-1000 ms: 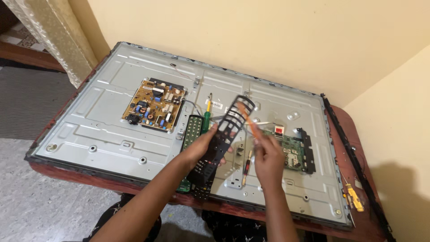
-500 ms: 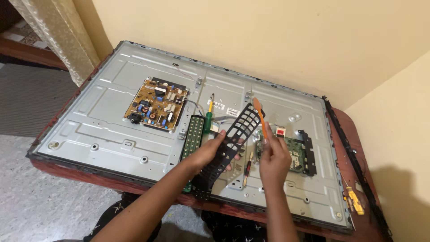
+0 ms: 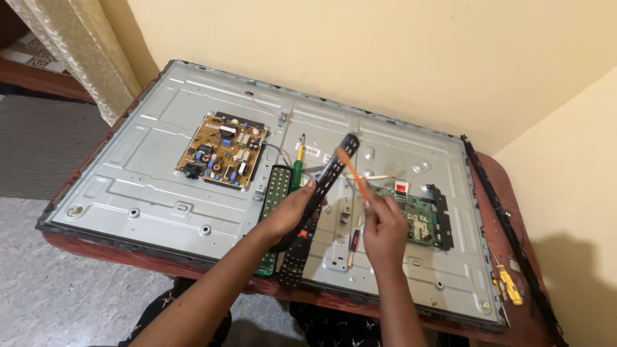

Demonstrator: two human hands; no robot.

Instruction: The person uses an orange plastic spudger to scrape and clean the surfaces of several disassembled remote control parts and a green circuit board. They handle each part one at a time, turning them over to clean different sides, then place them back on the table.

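My left hand point(image 3: 292, 209) grips a black remote-control cover point(image 3: 331, 170), tilted up and turned edge-on over the middle of a flat-screen's metal back panel point(image 3: 154, 193). My right hand point(image 3: 384, 225) holds a thin orange brush point(image 3: 352, 168), whose tip touches the upper part of the cover. Under my left hand lie a long green remote circuit board point(image 3: 277, 189) and a black remote shell point(image 3: 295, 260). A green-handled screwdriver point(image 3: 297, 166) lies beside them.
A yellow power board point(image 3: 222, 150) sits left of centre and a green main board point(image 3: 418, 212) right of my hands. A small red screwdriver point(image 3: 353, 241) lies on the panel. A yellow tool point(image 3: 508, 286) and a black strip point(image 3: 508, 218) lie along the red-brown table's right edge.
My left hand has rotated the cover from face-on, with its button holes showing, to edge-on. The orange brush has moved along it toward its upper end.
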